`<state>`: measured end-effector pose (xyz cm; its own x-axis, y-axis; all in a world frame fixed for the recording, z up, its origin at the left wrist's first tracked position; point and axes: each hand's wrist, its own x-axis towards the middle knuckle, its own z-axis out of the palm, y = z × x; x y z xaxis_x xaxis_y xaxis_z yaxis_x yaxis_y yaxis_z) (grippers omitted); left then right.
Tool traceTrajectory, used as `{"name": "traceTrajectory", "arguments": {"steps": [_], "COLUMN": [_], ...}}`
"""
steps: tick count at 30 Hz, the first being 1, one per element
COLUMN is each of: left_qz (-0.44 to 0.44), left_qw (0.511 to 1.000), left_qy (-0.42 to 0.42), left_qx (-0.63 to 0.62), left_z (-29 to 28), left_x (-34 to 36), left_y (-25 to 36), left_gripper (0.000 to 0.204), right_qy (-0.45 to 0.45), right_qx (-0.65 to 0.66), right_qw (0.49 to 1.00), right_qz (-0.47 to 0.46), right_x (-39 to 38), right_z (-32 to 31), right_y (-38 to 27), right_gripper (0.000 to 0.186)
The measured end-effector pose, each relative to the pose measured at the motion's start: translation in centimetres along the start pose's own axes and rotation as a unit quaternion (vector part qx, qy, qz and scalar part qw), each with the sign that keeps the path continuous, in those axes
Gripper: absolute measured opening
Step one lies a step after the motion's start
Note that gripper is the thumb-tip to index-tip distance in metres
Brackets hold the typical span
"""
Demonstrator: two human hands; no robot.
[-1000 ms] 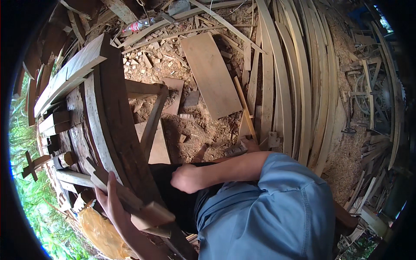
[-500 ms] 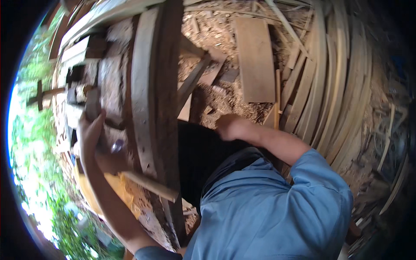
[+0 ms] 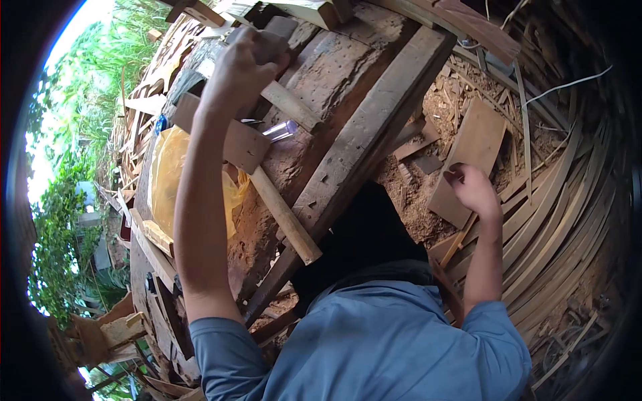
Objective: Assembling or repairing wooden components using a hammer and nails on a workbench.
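Note:
My left hand (image 3: 235,75) is over the far part of the rough workbench (image 3: 338,60), its fingers and thumb closed around a dark wooden block (image 3: 266,47). A short round wooden handle (image 3: 293,107) lies just below it; where its other end goes is hidden. Beneath my left forearm is a mallet with a squared wooden head (image 3: 246,147) and a long handle (image 3: 287,217) reaching past the bench's near edge. Beside the head lies a clear, purplish plastic-looking item (image 3: 281,130). My right hand (image 3: 476,190) hangs off the bench, fingers curled; what they hold, if anything, is hidden.
A yellow plastic bag (image 3: 167,174) lies on the bench's left side. On the shavings-covered floor, a flat board (image 3: 471,154) lies behind my right hand. Long curved wooden strips (image 3: 542,200) are stacked at the right. A plank end (image 3: 481,30) juts in at upper right.
The view has turned, so the bench now slants across the picture. My right hand has lifted away from my lap toward the right. My left hand stays on the block.

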<state>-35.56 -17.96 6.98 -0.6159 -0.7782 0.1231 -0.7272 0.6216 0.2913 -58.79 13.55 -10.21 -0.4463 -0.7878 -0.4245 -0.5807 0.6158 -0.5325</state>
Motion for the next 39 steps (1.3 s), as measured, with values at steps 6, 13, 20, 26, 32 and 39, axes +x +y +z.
{"name": "traceTrajectory", "arguments": {"steps": [6, 13, 20, 26, 32, 39], "left_qz": [-0.078, -0.021, 0.189, 0.244, 0.291, 0.259], "left_qw": [0.991, 0.964, 0.978, 0.953, 0.909, 0.919], "left_qy": [0.015, -0.067, -0.073, -0.055, 0.004, -0.078], "left_qx": [0.104, 0.255, 0.037, 0.173, 0.299, 0.285], "left_z": [-1.6, 2.5, 9.4, 14.5, 13.0, 20.8], "left_x": [0.1, 1.5, -1.6, -1.8, -2.8, 1.5], "left_y": [-6.4, -11.9, 7.8, 7.9, 12.9, 12.9], "left_gripper": [0.049, 0.055, 0.059, 0.104, 0.09, 0.094], "right_qy": [0.083, 0.073, 0.099, 0.392, 0.441, 0.375], "right_qx": [0.075, 0.084, 0.166, 0.318, 0.332, 0.218], "right_qw": [0.992, 0.977, 0.952, 0.827, 0.737, 0.774], "right_qz": [0.054, 0.181, 0.239, 0.249, 0.391, 0.461], "right_x": [-1.7, 1.0, 3.2, 7.7, 14.3, 20.0], "right_z": [-1.0, 4.5, 7.3, 17.6, 21.1, 19.7], "right_y": [1.3, 9.7, 17.3, 30.2, 38.7, 47.0], "right_gripper": [0.032, 0.031, 0.033, 0.019, 0.015, 0.017]}}
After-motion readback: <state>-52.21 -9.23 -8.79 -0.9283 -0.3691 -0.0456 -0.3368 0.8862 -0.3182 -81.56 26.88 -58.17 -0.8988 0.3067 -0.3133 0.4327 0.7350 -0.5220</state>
